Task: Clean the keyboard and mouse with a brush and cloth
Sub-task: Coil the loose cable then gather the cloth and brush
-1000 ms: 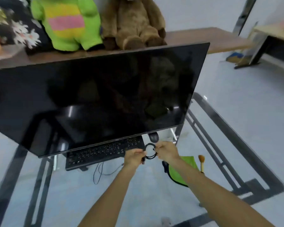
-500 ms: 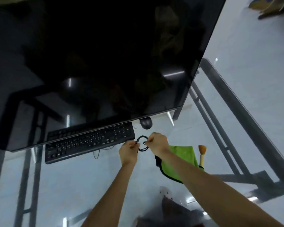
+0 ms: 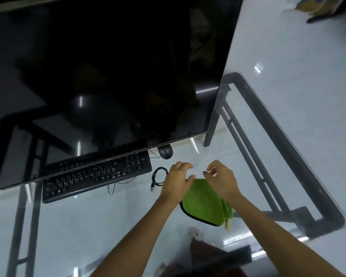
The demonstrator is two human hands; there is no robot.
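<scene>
**Keyboard, mouse and cleaning cloth on a glass desk, head view**

The black keyboard (image 3: 96, 174) lies flat on the glass desk (image 3: 278, 124), its far edge tucked beneath the lower rim of a large dark monitor (image 3: 108, 66). The black mouse (image 3: 165, 152) sits just beyond the keyboard's right end, partly under the monitor's edge, with its thin cord running off to the left. A green cloth (image 3: 204, 202) with dark edging lies folded on the desk to the right of the keyboard, nearer the person; a pale brush handle (image 3: 228, 224) shows at its near right corner, the bristles hidden behind the right forearm. A small coiled black cable (image 3: 158, 176) with a plug end rests on the glass between the keyboard and the cloth, apart from both hands.

The left hand (image 3: 176, 180) hovers above the far left corner of the cloth, fingers loosely curled and holding nothing. The right hand (image 3: 222, 176) hovers above the cloth's far right part, fingers likewise relaxed and bent, gripping nothing. Whether either hand touches the cloth cannot be told. Through the glass, the dark metal desk frame (image 3: 248, 140) and a pale tiled floor (image 3: 298, 56) are visible.
</scene>
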